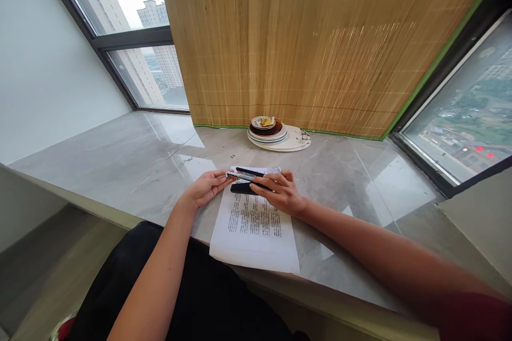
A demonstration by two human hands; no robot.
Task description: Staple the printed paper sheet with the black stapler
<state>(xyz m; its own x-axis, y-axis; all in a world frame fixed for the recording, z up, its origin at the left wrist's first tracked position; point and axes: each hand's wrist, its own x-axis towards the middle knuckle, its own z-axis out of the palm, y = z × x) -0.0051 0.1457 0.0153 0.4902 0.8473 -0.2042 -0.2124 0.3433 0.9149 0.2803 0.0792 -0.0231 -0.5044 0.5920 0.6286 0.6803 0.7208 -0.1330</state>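
A sheet of printed paper (254,229) lies on the grey stone ledge (120,165), its near edge hanging slightly over the front. A black stapler (245,181) with its metal top swung open rests on the paper's far end. My right hand (280,192) is closed around the stapler's black base from the right. My left hand (206,187) pinches the left tip of the silver metal part between fingers and thumb.
A stack of plates and small dishes (276,134) sits at the back against a bamboo blind (320,37). Windows stand at the left and right. A white wall rises on the left. My lap in black is below the ledge.
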